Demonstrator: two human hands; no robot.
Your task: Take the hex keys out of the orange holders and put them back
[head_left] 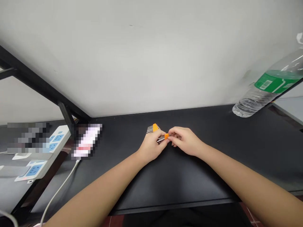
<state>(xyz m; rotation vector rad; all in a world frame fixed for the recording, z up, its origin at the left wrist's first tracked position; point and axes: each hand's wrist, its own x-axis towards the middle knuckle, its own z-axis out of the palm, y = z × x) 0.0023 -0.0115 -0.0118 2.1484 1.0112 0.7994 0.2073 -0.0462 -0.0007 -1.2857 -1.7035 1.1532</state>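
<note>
Both my hands meet over the middle of a black table (pixel 213 176). My left hand (pixel 150 148) is closed around a small bundle of striped black-and-white batteries with orange ends (pixel 152 128) that sticks out above the fist. My right hand (pixel 184 140) pinches the orange end of another such battery (pixel 163 137), which lies across between the two hands and touches the left fingers.
A clear plastic water bottle with a green label (pixel 267 90) stands at the table's far right. A blurred phone (pixel 86 140) with a white cable (pixel 59 189) lies at the left edge. White power strips (pixel 41 157) sit further left, beside a black frame (pixel 42 86).
</note>
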